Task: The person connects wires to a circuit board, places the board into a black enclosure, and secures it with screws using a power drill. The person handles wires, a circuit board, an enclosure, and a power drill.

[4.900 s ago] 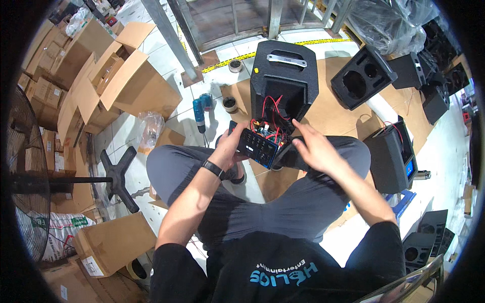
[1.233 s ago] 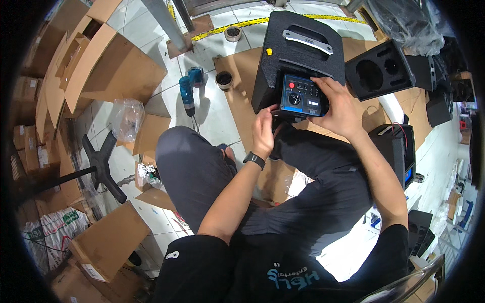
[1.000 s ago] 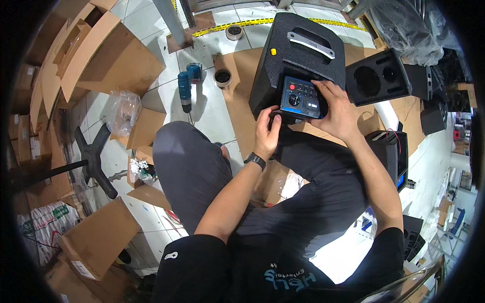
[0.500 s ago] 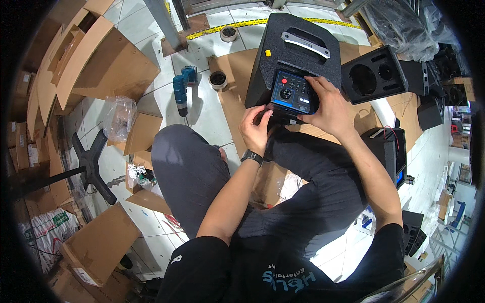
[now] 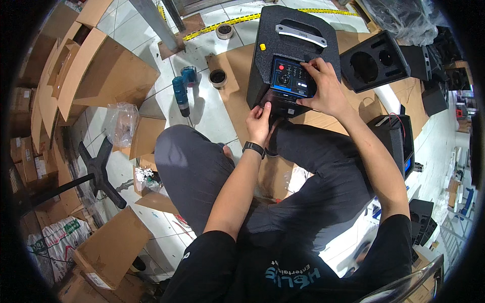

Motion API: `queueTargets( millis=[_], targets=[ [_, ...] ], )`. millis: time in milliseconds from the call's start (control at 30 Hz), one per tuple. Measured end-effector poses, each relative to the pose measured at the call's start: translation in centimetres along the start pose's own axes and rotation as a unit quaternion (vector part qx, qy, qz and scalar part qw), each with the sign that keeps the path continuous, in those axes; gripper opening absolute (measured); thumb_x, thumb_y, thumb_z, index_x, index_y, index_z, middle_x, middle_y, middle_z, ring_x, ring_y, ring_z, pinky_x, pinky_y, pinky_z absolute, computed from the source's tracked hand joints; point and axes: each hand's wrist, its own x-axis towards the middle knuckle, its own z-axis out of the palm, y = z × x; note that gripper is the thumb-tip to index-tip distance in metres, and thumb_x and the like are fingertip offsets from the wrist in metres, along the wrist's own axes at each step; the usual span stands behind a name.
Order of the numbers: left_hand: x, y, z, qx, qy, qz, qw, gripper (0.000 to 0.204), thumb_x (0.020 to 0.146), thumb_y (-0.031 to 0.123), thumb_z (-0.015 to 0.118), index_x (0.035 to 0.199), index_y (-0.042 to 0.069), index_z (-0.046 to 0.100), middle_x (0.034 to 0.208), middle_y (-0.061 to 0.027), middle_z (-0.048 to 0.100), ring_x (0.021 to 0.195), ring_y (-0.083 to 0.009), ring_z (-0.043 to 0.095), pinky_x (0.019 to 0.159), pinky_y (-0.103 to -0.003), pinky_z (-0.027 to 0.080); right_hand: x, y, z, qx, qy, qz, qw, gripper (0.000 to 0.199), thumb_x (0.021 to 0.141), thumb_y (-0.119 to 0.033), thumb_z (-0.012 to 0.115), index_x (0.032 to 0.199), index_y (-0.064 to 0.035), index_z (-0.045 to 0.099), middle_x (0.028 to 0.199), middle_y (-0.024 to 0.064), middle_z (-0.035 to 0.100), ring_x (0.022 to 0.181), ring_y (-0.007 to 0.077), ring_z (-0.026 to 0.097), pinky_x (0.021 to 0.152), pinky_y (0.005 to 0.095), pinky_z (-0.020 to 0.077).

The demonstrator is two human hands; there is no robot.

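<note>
A black textured speaker cabinet [image 5: 262,68] with a silver handle [image 5: 301,35] stands in front of my legs. At its near side is a black control panel [image 5: 285,78] with a red button, knobs and blue edging. My right hand [image 5: 326,93] spans the panel's right side, fingers at the far edge and thumb at the near corner. My left hand [image 5: 258,125] pinches at the near left corner, below the panel's glossy lower strip. Its fingertips are partly hidden. Whether the panel sits fully in the cabinet, I cannot tell.
A teal cordless drill [image 5: 181,93] stands on the tiles to the left, near two small round tubs [image 5: 217,78]. Open cardboard boxes [image 5: 108,70] and a black cross-shaped stand base [image 5: 96,166] lie farther left. Empty speaker shells [image 5: 374,63] are at the right.
My view has shifted slightly. The left hand's fingers have drawn down along the near left corner, and more of the panel's glossy lower strip shows. The right hand keeps its hold.
</note>
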Motion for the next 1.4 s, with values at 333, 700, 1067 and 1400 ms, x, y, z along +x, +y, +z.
queueTargets(
  millis=[333, 700, 1067, 1400],
  targets=[
    [1.4, -1.4, -0.4, 0.008, -0.144, -0.034, 0.989, 0.062, 0.099, 0.055, 0.071, 0.132, 0.005, 0.057, 0.122, -0.0042, 0.063, 0.114, -0.0159, 0.058, 0.100, -0.036, 0.046, -0.5, 0.6, 1.1, -0.022, 0.020, -0.024, 0.999, 0.095, 0.057, -0.027, 0.096, 0.142, -0.0003, 0.060, 0.129, 0.0145, 0.057, 0.120, 0.0353, 0.056, 0.106, 0.0447, 0.0485],
    [-5.9, 9.5, 2.5, 0.371, -0.028, 0.580, 0.724, 0.094, 0.080, 0.029, 0.088, 0.152, -0.005, 0.038, 0.152, -0.0331, 0.040, 0.142, -0.0470, 0.040, 0.120, -0.056, 0.032, 0.0, 1.3, 0.6, 0.001, 0.018, -0.008, 1.000, 0.091, 0.049, -0.029, 0.096, 0.131, -0.0010, 0.067, 0.123, 0.0131, 0.060, 0.117, 0.0350, 0.059, 0.099, 0.0462, 0.0528],
    [-3.3, 20.7, 8.0, 0.667, -0.346, 0.460, 0.473, 0.116, 0.058, 0.034, 0.101, 0.153, 0.000, 0.043, 0.144, -0.0232, 0.059, 0.130, -0.0378, 0.060, 0.111, -0.044, 0.049, -1.0, -0.3, -0.9, -0.009, -0.009, -0.022, 1.000, 0.075, 0.051, -0.025, 0.094, 0.118, -0.0029, 0.069, 0.125, 0.0104, 0.061, 0.124, 0.0309, 0.059, 0.100, 0.0461, 0.0527],
    [-2.9, 20.9, 8.5, 0.640, -0.372, 0.498, 0.451, 0.100, 0.054, 0.036, 0.098, 0.140, 0.001, 0.061, 0.113, -0.0169, 0.069, 0.106, -0.0347, 0.069, 0.094, -0.042, 0.055, -1.3, 3.3, -5.0, 0.143, 0.041, 0.078, 0.986, 0.058, 0.063, -0.020, 0.092, 0.114, -0.0011, 0.072, 0.112, 0.0159, 0.069, 0.109, 0.0283, 0.068, 0.092, 0.0380, 0.0563]
  ],
)
